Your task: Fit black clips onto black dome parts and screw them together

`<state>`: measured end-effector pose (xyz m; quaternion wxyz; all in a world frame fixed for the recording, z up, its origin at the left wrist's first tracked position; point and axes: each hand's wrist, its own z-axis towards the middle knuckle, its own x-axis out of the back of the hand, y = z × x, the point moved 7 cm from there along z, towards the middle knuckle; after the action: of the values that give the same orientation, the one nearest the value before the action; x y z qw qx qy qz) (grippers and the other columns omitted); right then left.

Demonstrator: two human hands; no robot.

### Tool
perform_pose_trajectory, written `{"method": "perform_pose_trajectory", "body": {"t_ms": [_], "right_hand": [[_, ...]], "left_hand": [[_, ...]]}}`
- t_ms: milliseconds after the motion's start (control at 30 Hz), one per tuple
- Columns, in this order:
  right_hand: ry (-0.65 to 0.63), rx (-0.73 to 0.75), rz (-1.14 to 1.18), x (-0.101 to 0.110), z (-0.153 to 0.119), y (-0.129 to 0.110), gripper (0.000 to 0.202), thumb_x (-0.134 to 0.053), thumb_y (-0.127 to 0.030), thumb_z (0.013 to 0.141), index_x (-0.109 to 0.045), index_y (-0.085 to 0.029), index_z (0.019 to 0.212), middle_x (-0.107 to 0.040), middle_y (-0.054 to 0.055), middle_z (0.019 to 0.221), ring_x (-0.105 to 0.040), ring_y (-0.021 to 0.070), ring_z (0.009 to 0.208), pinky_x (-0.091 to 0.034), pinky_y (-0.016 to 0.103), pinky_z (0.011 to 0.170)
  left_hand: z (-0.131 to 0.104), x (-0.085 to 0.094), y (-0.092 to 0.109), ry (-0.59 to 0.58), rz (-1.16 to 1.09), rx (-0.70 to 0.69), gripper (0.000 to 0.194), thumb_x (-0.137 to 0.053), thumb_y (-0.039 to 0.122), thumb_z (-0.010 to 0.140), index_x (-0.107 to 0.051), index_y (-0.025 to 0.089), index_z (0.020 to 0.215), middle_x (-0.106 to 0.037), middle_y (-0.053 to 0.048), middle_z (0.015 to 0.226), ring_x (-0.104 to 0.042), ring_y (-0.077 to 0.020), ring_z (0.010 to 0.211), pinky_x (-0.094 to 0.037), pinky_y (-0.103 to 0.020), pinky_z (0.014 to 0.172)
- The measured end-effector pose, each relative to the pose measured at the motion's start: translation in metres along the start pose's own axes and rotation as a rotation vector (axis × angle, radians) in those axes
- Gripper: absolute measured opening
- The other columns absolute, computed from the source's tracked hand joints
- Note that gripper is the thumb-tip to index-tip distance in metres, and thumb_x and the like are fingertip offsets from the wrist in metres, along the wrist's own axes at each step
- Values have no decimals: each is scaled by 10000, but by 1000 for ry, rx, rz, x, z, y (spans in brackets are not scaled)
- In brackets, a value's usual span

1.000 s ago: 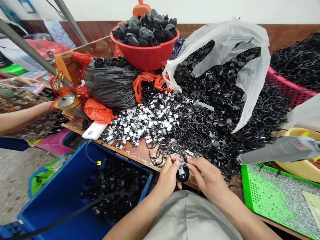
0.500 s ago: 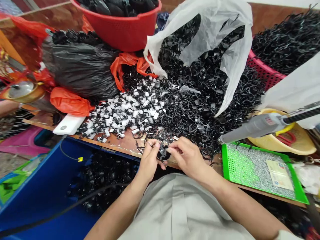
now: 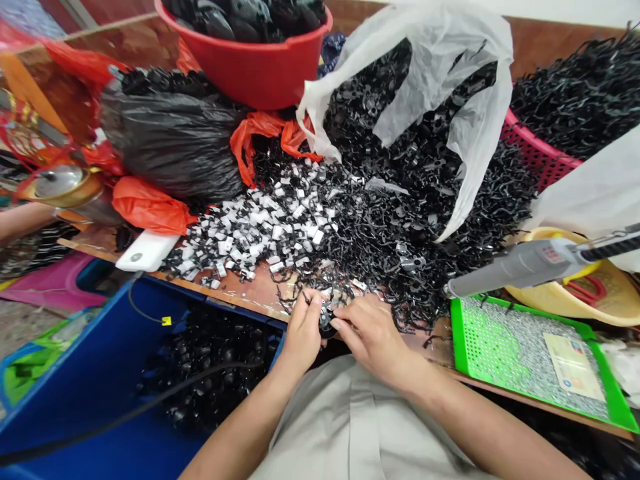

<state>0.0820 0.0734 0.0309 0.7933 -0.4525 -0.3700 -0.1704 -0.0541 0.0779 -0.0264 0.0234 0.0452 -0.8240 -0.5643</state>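
Observation:
Both hands meet at the bench edge, close to my body. My left hand is closed round a small black plastic part, rounded in outline; its exact kind I cannot make out. Against the right side of that part, my right hand has thumb and forefinger pinched together, and whatever lies between them is too small to name. Just beyond the fingers lie black strip-like pieces in a big heap. White-and-black small pieces are piled to the left of it.
A grey electric screwdriver hangs at right above a green tray of small metal screws. Below left stands a blue bin with black parts. A red basket, black bag and white plastic bag stand behind. Another person's arm shows far left.
The whole view has shifted slightly, so the bench appears lower and further right. My hands stay together at the black part, and my right fingers have moved in closer over it.

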Motion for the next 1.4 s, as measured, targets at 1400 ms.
{"method": "perform_pose_trajectory", "body": {"t_ms": [1400], "right_hand": [[-178,-112,-173,-22,-63,84,461,-557,-280,881,-526,-245,1340,-560,102,1341,-557,267,1220,-540,398,961]], "left_hand": [[-1,-13,1,-175,-519,175,422,-465,586,879,-509,192,1021,-571,-2,733,-550,-106,477,-347,-170,342]]}}
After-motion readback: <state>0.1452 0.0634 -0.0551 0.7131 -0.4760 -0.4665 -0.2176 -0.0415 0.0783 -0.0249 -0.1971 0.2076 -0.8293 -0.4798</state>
